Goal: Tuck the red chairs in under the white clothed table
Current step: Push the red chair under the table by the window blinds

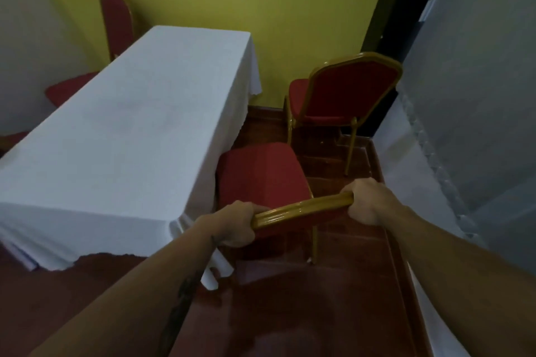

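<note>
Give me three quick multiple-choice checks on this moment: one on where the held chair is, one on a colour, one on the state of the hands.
1. Where is the held chair relative to the table?
A. at its right side, seat beside the hanging cloth
B. on top of it
C. against the yellow wall

2. What colour is the chair's frame?
A. black
B. gold
C. white

3. What are the hands doing?
A. both hang free
B. only one holds the chair
C. both grip the top of the chair back

Answers:
1. A: the red seat sits beside the cloth's right edge, not yet far under it.
2. B: the top rail and legs look gold.
3. C: the left hand and right hand each close on one end of the rail.
</note>
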The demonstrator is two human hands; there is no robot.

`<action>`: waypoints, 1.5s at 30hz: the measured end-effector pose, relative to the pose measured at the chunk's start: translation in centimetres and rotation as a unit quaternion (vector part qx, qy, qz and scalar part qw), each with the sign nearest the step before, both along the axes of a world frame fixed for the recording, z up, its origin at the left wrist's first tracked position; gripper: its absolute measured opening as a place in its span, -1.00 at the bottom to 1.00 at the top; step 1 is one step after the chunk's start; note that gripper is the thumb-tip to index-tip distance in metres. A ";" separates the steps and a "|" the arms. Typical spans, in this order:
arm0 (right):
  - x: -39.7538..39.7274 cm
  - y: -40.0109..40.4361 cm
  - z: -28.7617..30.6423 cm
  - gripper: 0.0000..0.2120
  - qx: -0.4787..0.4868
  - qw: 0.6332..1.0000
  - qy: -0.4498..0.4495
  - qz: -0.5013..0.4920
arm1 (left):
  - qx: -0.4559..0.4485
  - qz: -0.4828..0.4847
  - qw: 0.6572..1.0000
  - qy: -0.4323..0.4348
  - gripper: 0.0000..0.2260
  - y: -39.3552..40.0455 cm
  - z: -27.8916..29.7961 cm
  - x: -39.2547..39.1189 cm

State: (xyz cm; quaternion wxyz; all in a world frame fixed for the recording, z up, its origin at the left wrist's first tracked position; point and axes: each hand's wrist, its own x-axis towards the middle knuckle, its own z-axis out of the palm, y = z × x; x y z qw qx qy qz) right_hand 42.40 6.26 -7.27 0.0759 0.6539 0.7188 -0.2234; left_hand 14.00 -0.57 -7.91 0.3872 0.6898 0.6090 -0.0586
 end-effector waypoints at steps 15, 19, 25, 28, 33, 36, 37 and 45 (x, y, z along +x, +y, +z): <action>3.2 6.9 -0.2 -0.80 0.024 0.995 0.010 0.096 | -0.016 0.096 0.995 -0.005 -0.34 0.8 1.4 5.8; 4.7 10.3 -0.1 -0.83 0.026 0.989 0.007 0.143 | -0.013 0.151 0.988 0.010 -0.31 2.0 1.3 9.0; 6.8 15.6 -0.6 -0.86 0.034 0.977 0.005 0.212 | -0.025 0.251 0.968 0.014 -0.36 3.3 1.3 14.7; 7.0 17.6 -0.7 -0.84 0.033 0.970 -0.001 0.243 | -0.023 0.295 0.955 0.015 -0.38 3.8 1.0 16.7; 6.2 19.5 -0.6 -0.83 0.040 0.958 -0.016 0.285 | -0.032 0.353 0.935 0.015 -0.36 4.0 0.7 18.6; 5.7 20.4 -0.3 -0.84 0.050 0.947 -0.043 0.313 | -0.036 0.373 0.927 0.011 -0.35 4.4 0.5 19.0; 5.6 20.6 -0.3 -0.83 0.054 0.946 -0.050 0.317 | -0.037 0.376 0.926 0.011 -0.34 4.7 0.4 19.0; 5.2 23.2 -0.6 -0.70 0.104 0.947 -0.120 0.280 | -0.002 0.410 0.912 -0.007 -0.38 7.4 -0.2 20.3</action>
